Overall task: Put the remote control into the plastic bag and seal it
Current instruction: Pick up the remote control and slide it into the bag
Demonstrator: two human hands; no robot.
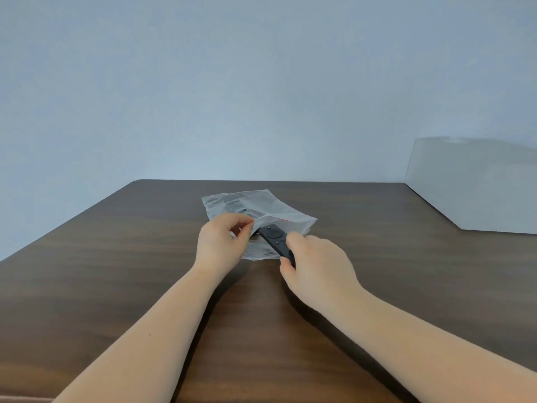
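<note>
A clear plastic bag (247, 203) with a red seal strip lies on the dark wooden table (116, 257), its mouth facing me. My left hand (222, 242) pinches the upper lip of the bag's mouth and lifts it. My right hand (316, 266) grips the near end of a slim black remote control (273, 237). The remote's far end, with its round button pad, sits at the bag's opening under the raised lip. The remote's near end is hidden by my fingers.
A grey-white box-like object (476, 184) stands at the table's far right corner. A pale blue wall rises behind the table. The table's left edge runs diagonally toward the near left.
</note>
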